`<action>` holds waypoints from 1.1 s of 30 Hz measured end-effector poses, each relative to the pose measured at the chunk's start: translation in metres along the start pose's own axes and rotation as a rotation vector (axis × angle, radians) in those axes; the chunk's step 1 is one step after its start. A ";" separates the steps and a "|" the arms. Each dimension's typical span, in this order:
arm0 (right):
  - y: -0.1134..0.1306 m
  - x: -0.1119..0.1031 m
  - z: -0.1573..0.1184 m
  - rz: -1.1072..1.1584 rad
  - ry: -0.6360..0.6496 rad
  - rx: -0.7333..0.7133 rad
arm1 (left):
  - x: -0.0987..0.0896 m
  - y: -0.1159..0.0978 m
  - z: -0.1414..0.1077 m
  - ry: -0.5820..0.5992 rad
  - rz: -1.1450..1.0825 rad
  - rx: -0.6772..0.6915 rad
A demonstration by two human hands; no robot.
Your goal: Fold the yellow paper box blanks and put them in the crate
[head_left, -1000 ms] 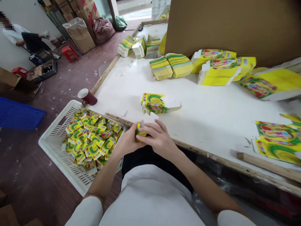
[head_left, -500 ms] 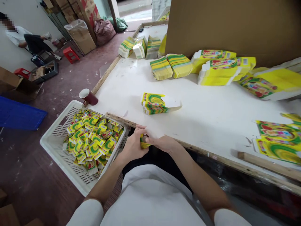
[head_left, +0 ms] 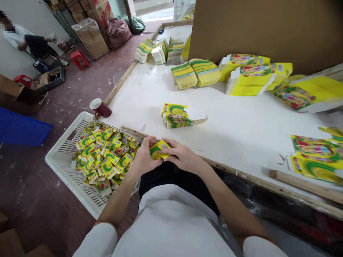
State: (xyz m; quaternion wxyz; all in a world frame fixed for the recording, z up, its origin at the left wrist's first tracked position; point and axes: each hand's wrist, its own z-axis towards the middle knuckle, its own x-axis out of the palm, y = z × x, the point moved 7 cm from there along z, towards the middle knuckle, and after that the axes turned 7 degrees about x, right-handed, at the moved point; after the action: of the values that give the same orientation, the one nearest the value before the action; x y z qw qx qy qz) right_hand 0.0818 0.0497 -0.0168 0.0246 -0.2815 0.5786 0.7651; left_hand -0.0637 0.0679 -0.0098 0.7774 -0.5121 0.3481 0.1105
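Between my hands, just in front of the table's near edge, is a small yellow and green box (head_left: pixel 158 150). My left hand (head_left: pixel 146 159) grips its left side, and my right hand (head_left: pixel 180 155) has its fingers on the right end. A stack of flat printed cartons (head_left: pixel 175 116) lies on the white table (head_left: pixel 230 125) beyond my hands. To the left, a white plastic basket (head_left: pixel 60 157) holds a heap of small yellow boxes (head_left: pixel 107 157).
A maroon mug (head_left: pixel 103 108) lies tilted at the table's left edge. Bundles of cartons (head_left: pixel 205 73) line the back before a large cardboard sheet (head_left: pixel 262 28). A wooden bar (head_left: pixel 302 184) is at right. One person (head_left: pixel 37 44) sits far left.
The box between my hands has turned so its printed face and barcode show. My right hand's fingers have shifted onto its right end. The view has moved slightly.
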 end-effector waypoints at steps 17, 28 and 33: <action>-0.012 0.007 0.010 0.055 0.017 0.017 | -0.005 -0.004 0.005 0.032 0.047 0.110; -0.016 -0.018 0.002 0.117 -0.368 0.028 | -0.023 0.020 -0.004 -0.426 -0.262 -0.183; -0.013 -0.008 0.001 -0.067 -0.391 0.005 | -0.010 0.027 -0.008 -0.476 -0.681 -0.333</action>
State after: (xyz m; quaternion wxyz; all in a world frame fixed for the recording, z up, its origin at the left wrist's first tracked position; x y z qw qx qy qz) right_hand 0.0928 0.0568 -0.0239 0.1629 -0.1464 0.5551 0.8024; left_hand -0.0887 0.0754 -0.0246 0.7350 -0.6759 -0.0514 0.0172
